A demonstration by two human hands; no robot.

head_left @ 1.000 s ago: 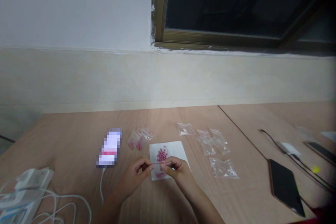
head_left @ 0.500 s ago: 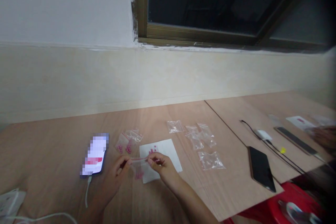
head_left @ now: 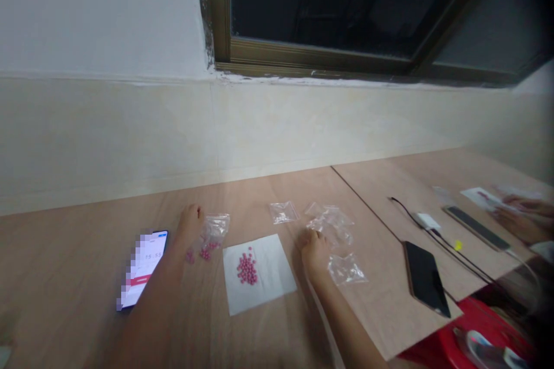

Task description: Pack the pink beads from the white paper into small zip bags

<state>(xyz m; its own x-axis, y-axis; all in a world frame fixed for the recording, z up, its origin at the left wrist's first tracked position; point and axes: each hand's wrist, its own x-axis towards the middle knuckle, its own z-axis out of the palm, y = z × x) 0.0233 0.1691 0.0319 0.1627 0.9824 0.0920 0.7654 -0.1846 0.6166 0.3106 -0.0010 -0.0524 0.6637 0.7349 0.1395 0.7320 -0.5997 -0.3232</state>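
Note:
My left hand (head_left: 189,226) sits bunched at the far edge of the small zip bags (head_left: 213,230) holding pink beads, and I cannot tell whether it grips one. My right hand (head_left: 315,255) rests on the table with nothing in it, close to the clear empty zip bags (head_left: 331,225). Another empty bag (head_left: 347,269) lies just to its right. Between my hands, a pile of pink beads (head_left: 246,268) sits on a white paper sheet (head_left: 270,277).
A phone (head_left: 142,270) with a pixelated screen lies left of my left hand. Right of the table seam are a dark tablet (head_left: 424,271), a black cable (head_left: 454,251) and a white charger (head_left: 428,221). A co-worker's hands (head_left: 521,219) work at the far right.
My hands have parted and no longer hold the stretched bag between them. The left hand moved away to the far left, the right toward the empty bags. The view turned slightly left.

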